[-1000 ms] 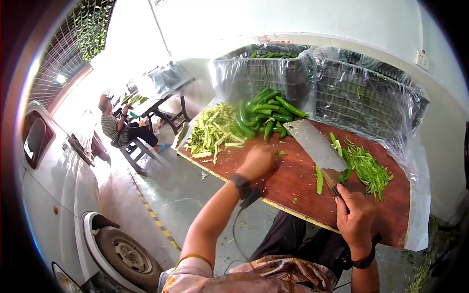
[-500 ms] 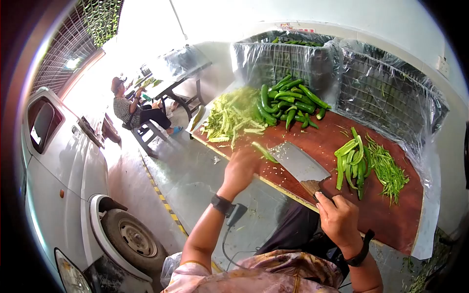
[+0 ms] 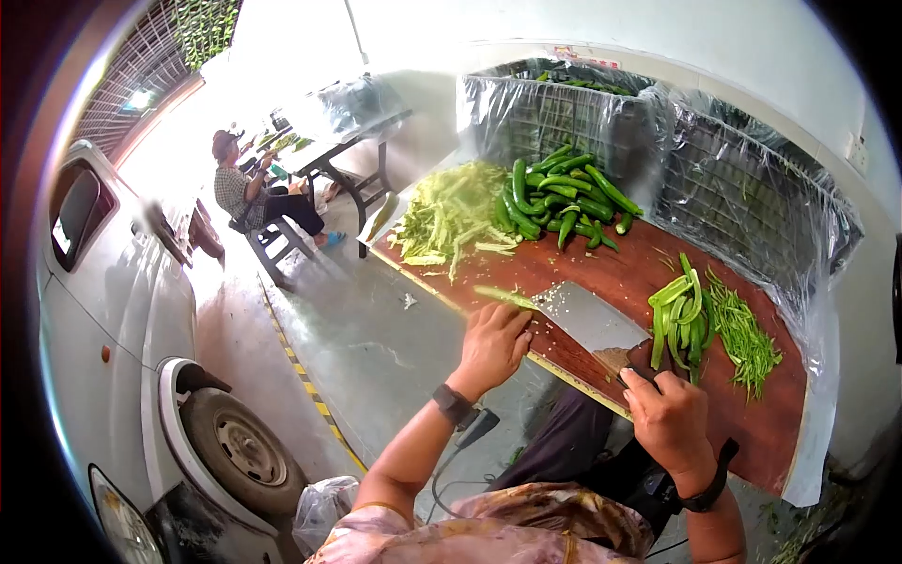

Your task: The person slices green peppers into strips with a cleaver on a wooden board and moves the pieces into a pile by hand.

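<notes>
My right hand (image 3: pixel 669 418) is wrapped round the dark handle of a cleaver (image 3: pixel 590 318), whose broad blade lies nearly flat over the board, specked with pale seeds. Just left of the blade's tip is a cut piece of green pepper (image 3: pixel 505 297). The bent fingers of my left hand (image 3: pixel 496 346) press at its near edge, at the board's front edge; their tips are partly hidden. Split green peppers (image 3: pixel 681 315) lie right of the cleaver, beside a heap of thin green shreds (image 3: pixel 747 343). Whole green peppers (image 3: pixel 568 197) are piled farther back, next to pale pepper strips (image 3: pixel 451 211).
The red-brown board (image 3: pixel 752 442) has a yellowish front edge. Plastic-lined crates (image 3: pixel 752 179) stand along its back. A seated person (image 3: pixel 249 193) works at another table (image 3: pixel 357 136) at far left. A white vehicle (image 3: pixel 122 310) stands on my left.
My left hand has come to rest by the pepper piece, after being blurred. The cleaver and my right hand have shifted slightly right and nearer me. The view has moved a little.
</notes>
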`<act>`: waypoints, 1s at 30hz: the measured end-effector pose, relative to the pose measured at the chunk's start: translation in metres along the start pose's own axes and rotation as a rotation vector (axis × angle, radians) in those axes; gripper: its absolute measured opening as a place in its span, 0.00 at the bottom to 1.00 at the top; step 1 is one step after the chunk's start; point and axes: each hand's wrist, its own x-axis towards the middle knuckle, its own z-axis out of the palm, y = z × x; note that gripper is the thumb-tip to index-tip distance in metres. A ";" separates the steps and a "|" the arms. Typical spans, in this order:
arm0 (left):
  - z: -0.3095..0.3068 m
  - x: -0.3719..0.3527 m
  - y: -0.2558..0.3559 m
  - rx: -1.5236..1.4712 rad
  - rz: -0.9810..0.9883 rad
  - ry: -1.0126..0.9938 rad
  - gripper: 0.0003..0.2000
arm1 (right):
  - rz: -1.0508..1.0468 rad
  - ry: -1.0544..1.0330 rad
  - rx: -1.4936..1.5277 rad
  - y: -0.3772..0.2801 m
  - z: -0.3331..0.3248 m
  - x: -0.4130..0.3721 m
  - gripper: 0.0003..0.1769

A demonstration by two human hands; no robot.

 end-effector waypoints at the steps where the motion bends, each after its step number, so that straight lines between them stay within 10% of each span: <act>1: 0.000 0.000 0.000 -0.021 -0.026 -0.002 0.17 | -0.011 -0.012 -0.004 0.000 -0.001 0.002 0.18; 30: 0.006 0.006 -0.003 0.039 0.061 0.189 0.05 | -0.009 -0.038 0.025 -0.013 -0.002 0.006 0.16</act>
